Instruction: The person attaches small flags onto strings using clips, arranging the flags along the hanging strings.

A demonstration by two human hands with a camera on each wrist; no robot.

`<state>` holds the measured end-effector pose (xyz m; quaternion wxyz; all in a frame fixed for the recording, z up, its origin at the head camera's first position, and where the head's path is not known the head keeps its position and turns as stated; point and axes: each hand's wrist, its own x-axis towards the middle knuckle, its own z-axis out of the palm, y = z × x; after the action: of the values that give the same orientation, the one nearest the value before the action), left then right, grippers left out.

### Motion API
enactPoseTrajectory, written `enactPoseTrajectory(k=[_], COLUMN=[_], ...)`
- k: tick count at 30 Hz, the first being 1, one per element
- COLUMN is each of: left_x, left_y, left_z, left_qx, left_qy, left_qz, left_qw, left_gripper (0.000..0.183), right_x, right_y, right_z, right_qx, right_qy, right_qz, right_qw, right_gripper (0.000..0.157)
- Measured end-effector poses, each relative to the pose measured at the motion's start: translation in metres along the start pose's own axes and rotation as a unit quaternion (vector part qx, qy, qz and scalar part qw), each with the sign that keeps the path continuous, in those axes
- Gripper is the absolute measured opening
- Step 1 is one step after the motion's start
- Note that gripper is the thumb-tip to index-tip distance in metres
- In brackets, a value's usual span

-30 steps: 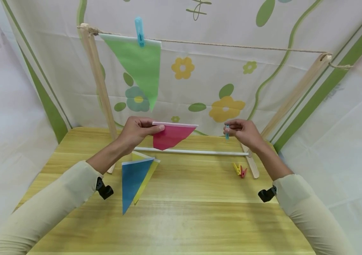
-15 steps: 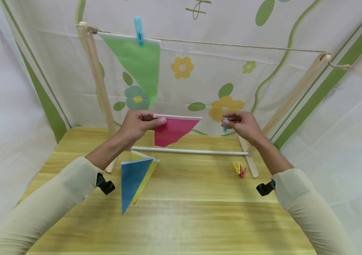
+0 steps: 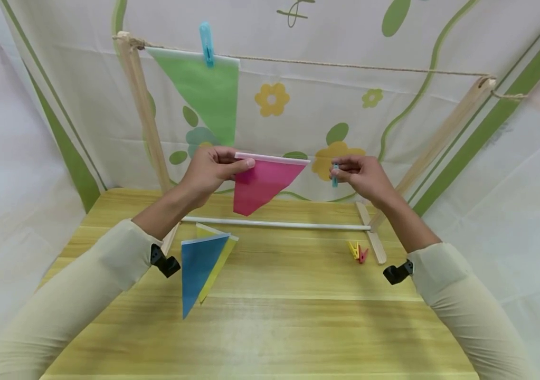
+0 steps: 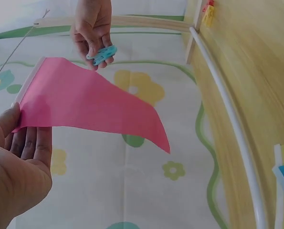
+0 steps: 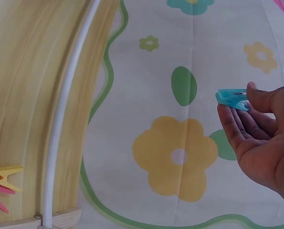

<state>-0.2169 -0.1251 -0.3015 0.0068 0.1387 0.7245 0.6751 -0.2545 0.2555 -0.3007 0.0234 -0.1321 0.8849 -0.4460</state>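
My left hand (image 3: 208,174) pinches a pink pennant flag (image 3: 270,182) by one end of its white top strip; the pointed end hangs down and bends away. Opposite it, my right hand (image 3: 367,177) holds a light-blue clothespin (image 5: 232,98) between thumb and fingers, apart from the flag. Above both hands runs a twine line (image 3: 327,64) tied between two wooden posts. A green pennant (image 3: 208,95) hangs at its left end, fixed by another blue clothespin (image 3: 206,42).
On the wooden table (image 3: 270,327) lie a blue pennant (image 3: 200,269) over a yellow one (image 3: 217,269). A yellow clothespin (image 3: 354,249) and a red clothespin (image 3: 362,256) lie near the right post's foot. A white rod (image 3: 274,225) joins the post feet. Flowered fabric (image 3: 298,126) hangs behind.
Both hands have risen toward the twine. The pink flag has gone up and slightly right with the left hand; the clothespin has gone up with the right.
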Motion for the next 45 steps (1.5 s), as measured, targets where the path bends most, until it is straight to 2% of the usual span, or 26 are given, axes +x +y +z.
enactPoseTrajectory(k=[10,18,24,30,45], left_x=[0.012,0.020,0.026,0.031,0.039], left_y=[0.010,0.022,0.031,0.039,0.044], left_z=[0.001,0.008,0.013,0.015,0.015], left_qx=[-0.048,-0.055,-0.075,-0.101,-0.118], left_qy=[0.008,0.039,0.050,0.067,0.092], left_qz=[0.019,0.014,0.010,0.020,0.033], left_qw=[0.9986,0.9976,0.9959,0.9924,0.9882], left_gripper=[0.031,0.026,0.026,0.023,0.024], right_x=[0.002,0.005,0.008,0.012,0.012], right_y=[-0.013,-0.026,-0.036,-0.045,-0.058], right_z=[-0.005,-0.010,-0.012,-0.013,-0.018], right_qx=[-0.003,0.017,0.000,-0.002,-0.003], right_qy=[0.008,0.012,0.013,0.016,0.032], right_qz=[-0.004,-0.020,-0.028,-0.050,-0.063], right_qw=[1.000,1.000,1.000,0.999,0.997], right_gripper=[0.040,0.040,0.041,0.038,0.036])
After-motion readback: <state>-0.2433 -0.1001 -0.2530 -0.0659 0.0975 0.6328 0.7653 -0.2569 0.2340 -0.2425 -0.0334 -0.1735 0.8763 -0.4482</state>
